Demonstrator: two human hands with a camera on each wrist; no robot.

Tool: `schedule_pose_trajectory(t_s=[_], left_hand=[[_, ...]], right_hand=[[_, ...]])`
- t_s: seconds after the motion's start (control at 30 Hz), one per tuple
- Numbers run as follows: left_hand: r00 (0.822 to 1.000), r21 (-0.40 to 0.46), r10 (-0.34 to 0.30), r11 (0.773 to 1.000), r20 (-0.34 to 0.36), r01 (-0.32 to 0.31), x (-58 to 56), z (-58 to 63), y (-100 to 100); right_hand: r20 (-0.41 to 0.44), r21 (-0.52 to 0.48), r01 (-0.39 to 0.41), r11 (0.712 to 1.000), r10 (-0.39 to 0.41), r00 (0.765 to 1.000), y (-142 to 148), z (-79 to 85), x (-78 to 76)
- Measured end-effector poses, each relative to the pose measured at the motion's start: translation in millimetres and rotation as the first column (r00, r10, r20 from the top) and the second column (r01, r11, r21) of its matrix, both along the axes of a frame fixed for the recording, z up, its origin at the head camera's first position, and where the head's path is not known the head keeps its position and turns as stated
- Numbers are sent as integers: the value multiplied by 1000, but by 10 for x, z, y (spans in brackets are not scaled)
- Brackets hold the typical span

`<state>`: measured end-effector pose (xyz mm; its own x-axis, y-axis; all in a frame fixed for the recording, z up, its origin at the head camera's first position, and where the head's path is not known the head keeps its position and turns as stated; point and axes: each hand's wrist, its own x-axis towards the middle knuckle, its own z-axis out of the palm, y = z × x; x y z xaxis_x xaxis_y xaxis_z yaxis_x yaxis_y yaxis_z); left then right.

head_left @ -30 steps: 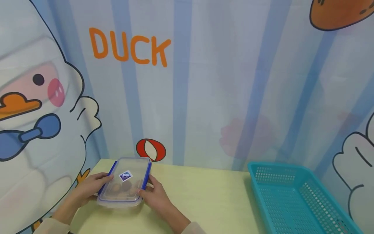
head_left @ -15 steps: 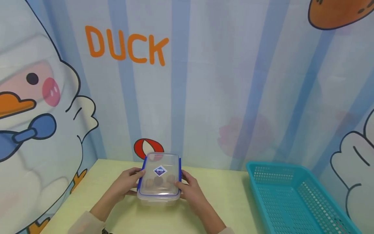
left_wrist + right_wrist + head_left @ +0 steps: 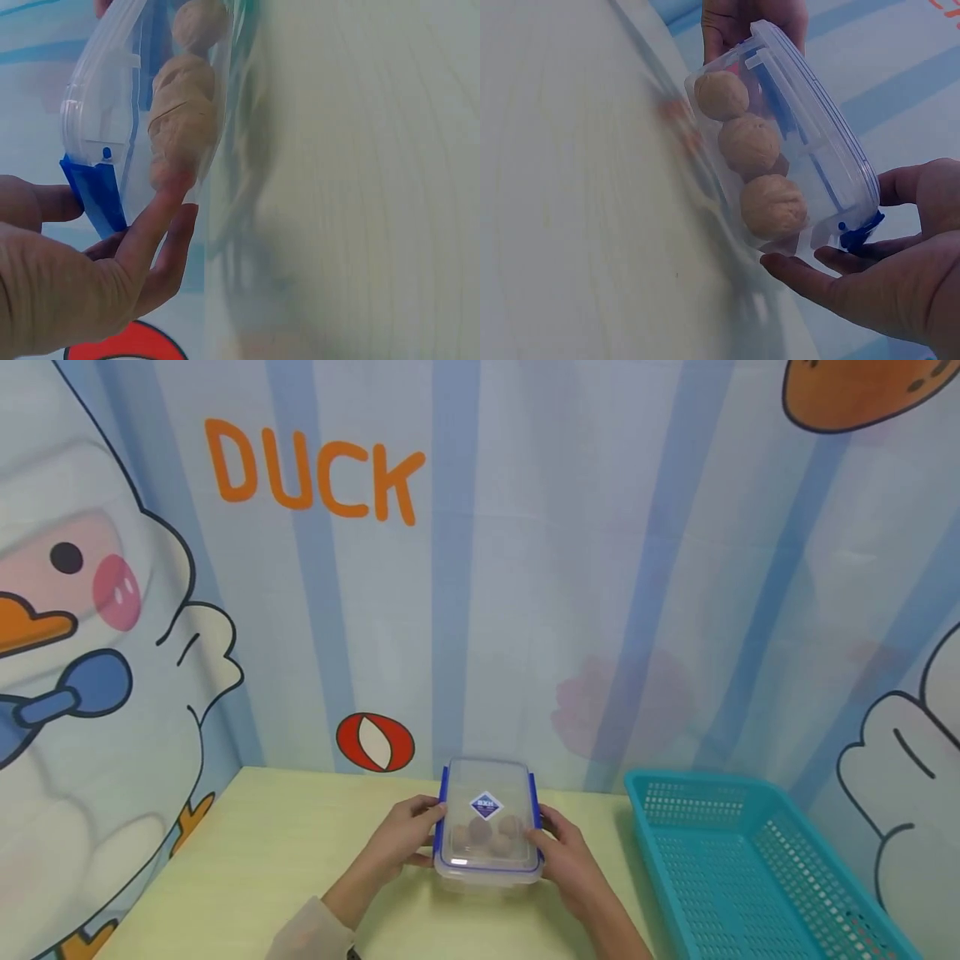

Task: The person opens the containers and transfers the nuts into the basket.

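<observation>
holding with left hand point(image 3: 401, 837) and right hand point(image 3: 573, 864), at long sides, a clear rectangular plastic box point(image 3: 489, 822) of round beige balls point(image 3: 750, 142), just above pale yellow table point(image 3: 300, 827); probably light, stiff, slippery, better gripped there.

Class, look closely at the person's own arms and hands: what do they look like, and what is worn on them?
Both the left hand and the right hand are bare, without gloves. A plain, pale beige sleeve covers part of the left forearm. A small dark item shows by its cuff, too cut off to identify. No sleeve shows on the right.
</observation>
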<state>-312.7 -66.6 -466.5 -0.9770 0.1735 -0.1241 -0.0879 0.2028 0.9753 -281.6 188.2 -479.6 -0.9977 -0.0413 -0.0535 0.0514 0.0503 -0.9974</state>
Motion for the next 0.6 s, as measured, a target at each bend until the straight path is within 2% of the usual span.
schedule_pose_trajectory(t_s=[0.23,0.43,0.6], left_hand=[[998,11,-51,999,26,50,63,-58,183],[997,-27,-44,999,70,47,130,-106,216],[997,-4,-41,999,65,41,155,-142,246]], right_hand=[[30,64,52,997,-55,998,128,-57,101],[58,163,45,986,-55,997,134,-7,187],[71,213,55,976,-72,995,167,44,216]])
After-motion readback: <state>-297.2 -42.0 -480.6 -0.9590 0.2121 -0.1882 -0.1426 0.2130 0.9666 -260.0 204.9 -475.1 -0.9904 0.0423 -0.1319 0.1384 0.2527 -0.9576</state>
